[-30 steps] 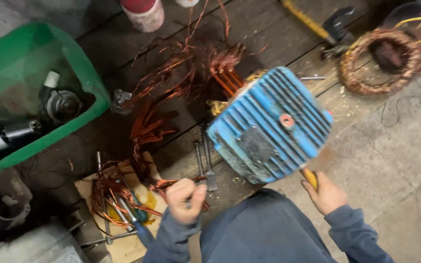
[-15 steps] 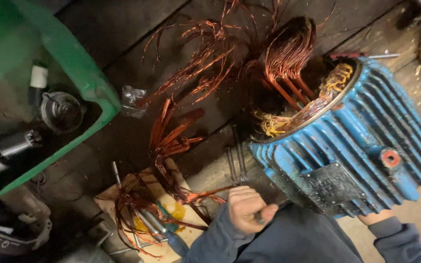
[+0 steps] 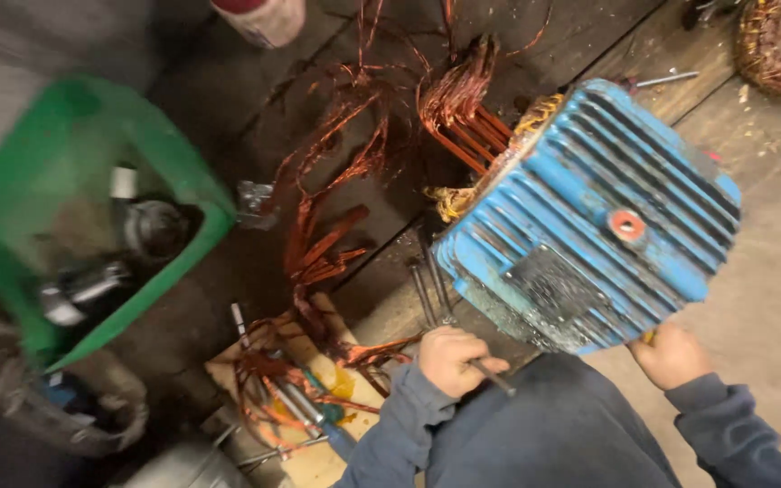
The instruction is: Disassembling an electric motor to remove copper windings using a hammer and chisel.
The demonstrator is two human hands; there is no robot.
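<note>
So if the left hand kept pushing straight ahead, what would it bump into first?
Probably the thin metal rods just beyond the left hand, and past them the copper wire bundle. Depth is hard to judge, so the blue motor housing beside it could come first.

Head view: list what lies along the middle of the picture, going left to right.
Green plastic bin → loose copper winding wire → left hand gripping a thin metal rod → blue finned motor housing → right hand.
</note>
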